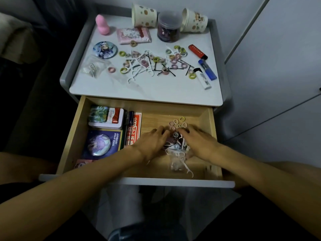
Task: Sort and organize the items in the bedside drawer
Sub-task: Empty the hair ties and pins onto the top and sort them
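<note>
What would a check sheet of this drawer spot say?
Surface: nightstand top, open drawer below it.
Job's things: tin, badge box, cards at drawer's left; hair ties and floss picks at right.
Clutter: cups, jar, markers, ties and pins on top.
Hands: left hand and right hand touch a pile in the drawer.
Cables: nothing seen.
Surroundings: wall at right.

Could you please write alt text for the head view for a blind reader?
The left hand and right hand rest on a pile of small items in the open wooden drawer; hair ties and floss picks litter the nightstand top.
</note>
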